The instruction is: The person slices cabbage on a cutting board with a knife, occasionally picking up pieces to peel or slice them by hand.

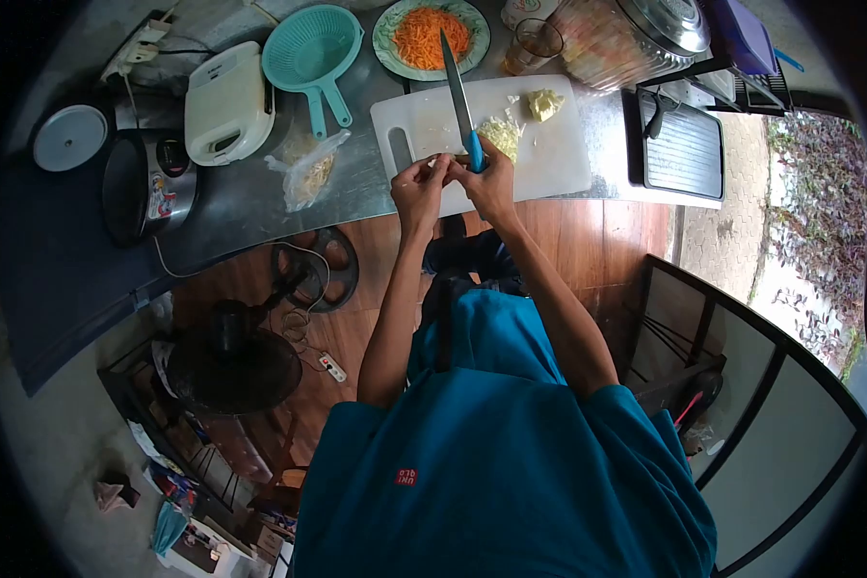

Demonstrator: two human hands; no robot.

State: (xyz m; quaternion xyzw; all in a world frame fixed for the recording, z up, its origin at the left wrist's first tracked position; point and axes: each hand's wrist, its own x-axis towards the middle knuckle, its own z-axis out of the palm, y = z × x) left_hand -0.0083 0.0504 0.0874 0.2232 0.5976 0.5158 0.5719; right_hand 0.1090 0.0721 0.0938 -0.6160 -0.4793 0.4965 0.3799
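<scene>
R grip point(492, 185) closed round long steel knife w/ blue handle point(461, 101), above white plastic board point(570, 144); prob. light, stiff, best held by handle. L grip point(419, 197) beside it, narrow; can't tell contents.

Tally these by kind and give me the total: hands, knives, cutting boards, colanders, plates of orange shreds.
Hands: 2 (left hand, right hand)
Knife: 1
Cutting board: 1
Colander: 1
Plate of orange shreds: 1
Total: 6
</scene>
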